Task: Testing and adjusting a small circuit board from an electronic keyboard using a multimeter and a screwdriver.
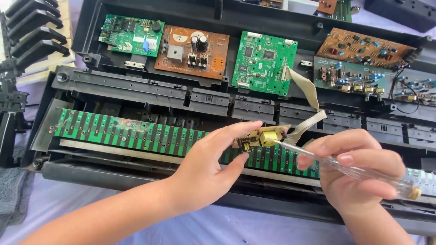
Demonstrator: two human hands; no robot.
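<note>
Yellow-cored little board [261,137] is pinched in the left hand [206,168] over the long green key strip [136,134]; right hand [359,170] fingers are wrapped round a clear-handled screwdriver [345,168], tip touching it. I'd brace that wrist, go gentle near the ribbon cable [309,90].

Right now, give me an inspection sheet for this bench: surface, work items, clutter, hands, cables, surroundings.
Surface: pale lilac cloth under an opened black keyboard chassis.
Work items: small board with yellow part; clear-handled screwdriver, tip at that board.
Clutter: loose black keys at left.
Hands: left hand pinches the small board; right hand grips the screwdriver.
Cables: grey ribbon cable runs from the green board to the small board.
Surroundings: long green contact strip; brown boards along the top.
</note>
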